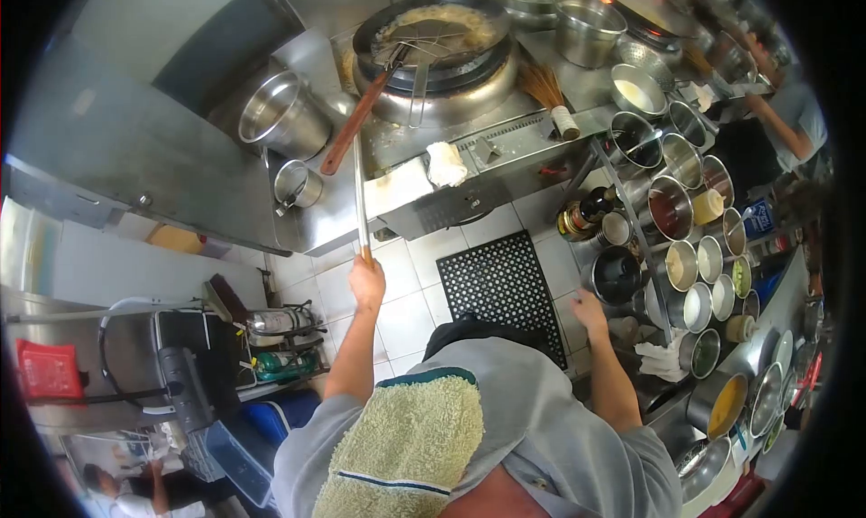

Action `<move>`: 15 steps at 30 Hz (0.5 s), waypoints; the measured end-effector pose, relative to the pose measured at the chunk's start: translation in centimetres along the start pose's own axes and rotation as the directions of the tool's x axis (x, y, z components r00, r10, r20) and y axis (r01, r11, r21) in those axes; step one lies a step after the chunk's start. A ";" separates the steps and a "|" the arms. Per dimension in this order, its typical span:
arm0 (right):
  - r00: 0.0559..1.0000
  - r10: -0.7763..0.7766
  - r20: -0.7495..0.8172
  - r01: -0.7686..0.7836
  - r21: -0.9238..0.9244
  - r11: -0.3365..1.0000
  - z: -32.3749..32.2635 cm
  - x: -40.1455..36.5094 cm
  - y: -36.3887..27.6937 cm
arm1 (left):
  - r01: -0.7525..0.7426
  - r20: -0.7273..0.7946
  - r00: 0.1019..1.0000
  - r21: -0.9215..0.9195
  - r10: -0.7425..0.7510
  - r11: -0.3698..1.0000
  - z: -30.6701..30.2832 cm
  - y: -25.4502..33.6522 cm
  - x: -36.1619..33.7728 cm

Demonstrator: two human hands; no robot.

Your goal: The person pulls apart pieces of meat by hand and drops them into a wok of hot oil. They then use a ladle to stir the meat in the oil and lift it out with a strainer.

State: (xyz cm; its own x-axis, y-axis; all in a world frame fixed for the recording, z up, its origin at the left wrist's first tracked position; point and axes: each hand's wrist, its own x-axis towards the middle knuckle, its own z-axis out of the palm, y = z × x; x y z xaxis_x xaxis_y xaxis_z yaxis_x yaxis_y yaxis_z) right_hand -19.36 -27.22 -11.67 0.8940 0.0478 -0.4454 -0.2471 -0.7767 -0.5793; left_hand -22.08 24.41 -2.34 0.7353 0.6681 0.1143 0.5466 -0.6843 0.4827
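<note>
My left hand [367,282] is wrapped round the end of a long metal handle [360,193] that runs up toward the stove. Above it, a wok [365,40] on a round burner holds bubbling oil, with a wire strainer [437,44] over it. The strainer's wooden handle [356,125] slants down across the counter's edge. My right hand [590,310] hangs low beside a dark pot [617,274], its fingers curled and partly hidden; whether it holds anything does not show.
A steel pot [287,116] and small pot [298,184] stand left of the burner. A bamboo brush [546,89] and white cloth [446,164] lie near the stove's front. Ingredient containers [668,207] fill the right. A co-worker [789,121] stands at the upper right by a flaming wok.
</note>
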 end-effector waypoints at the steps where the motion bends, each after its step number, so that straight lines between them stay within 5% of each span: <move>1: 1.000 -0.002 -0.016 0.002 0.009 1.000 1.4 0.4 3.8 | 0.007 -0.028 1.000 0.087 -0.004 0.996 -1.5 0.8 0.8; 5: 0.991 0.132 0.033 -0.136 0.229 0.964 -0.1 -1.0 4.0 | -0.064 -0.137 0.987 0.127 0.082 0.990 -6.0 0.9 6.9; 9: 0.989 0.147 -0.026 -0.127 0.377 0.917 -0.9 -0.5 3.4 | -0.287 -0.199 0.940 -0.020 0.278 0.958 -12.1 1.8 15.8; 11: 0.987 0.153 -0.041 -0.122 0.418 0.900 -1.0 -0.1 3.5 | 0.071 0.177 0.984 -0.385 -0.002 0.920 -17.6 5.9 18.1; 13: 0.984 0.169 -0.053 -0.127 0.456 0.881 -0.6 -0.4 3.3 | 0.216 0.362 0.932 -0.608 0.025 0.764 -18.8 4.0 23.1; 15: 0.976 0.204 -0.073 -0.141 0.504 0.852 -0.3 -1.5 3.2 | 0.417 0.506 0.861 -0.637 -0.055 0.648 -19.8 4.5 25.4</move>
